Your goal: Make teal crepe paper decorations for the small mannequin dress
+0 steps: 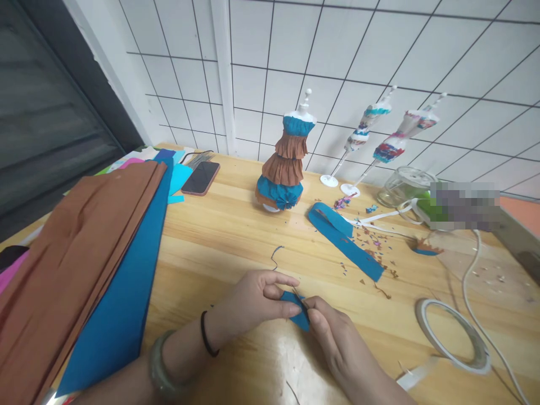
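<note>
Both hands meet low in the middle, over the wooden table [223, 236]. My left hand [265, 295] pinches a small blue piece [300, 320] between thumb and fingers. My right hand [337, 337] is closed at the piece's right edge, on a thin dark tool whose tip points up and left; its kind is hard to tell. Behind them stands a small dress form [289, 152] in ruffled brown and blue layers. A blue strip [346, 242], folded over at its far end, lies to the right beyond my hands.
Brown sheets [84, 225] over blue ones fill the left side, near a phone [201, 178]. Two smaller forms [369, 126] [405, 138] and a glass jar [405, 185] stand at the back right. A tape roll [453, 336], a white cable [468, 281] and scattered scraps lie right.
</note>
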Available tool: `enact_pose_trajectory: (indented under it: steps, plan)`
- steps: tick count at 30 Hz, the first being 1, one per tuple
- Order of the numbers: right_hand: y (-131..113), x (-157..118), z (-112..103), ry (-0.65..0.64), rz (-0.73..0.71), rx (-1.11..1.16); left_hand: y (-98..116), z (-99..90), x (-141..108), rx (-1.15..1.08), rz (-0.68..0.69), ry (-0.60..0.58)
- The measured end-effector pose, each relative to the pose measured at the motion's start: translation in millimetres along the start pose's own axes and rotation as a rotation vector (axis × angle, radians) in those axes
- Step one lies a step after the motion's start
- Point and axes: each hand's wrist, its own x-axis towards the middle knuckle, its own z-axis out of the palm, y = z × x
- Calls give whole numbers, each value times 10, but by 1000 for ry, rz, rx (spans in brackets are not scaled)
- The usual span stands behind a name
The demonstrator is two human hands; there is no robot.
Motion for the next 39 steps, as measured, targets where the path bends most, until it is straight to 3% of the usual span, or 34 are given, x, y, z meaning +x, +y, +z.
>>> enact_pose_trajectory:
  steps: [39]
  plan:
    - [63, -11, 45, -2, -21, 90, -24, -8, 23, -113, 0, -58]
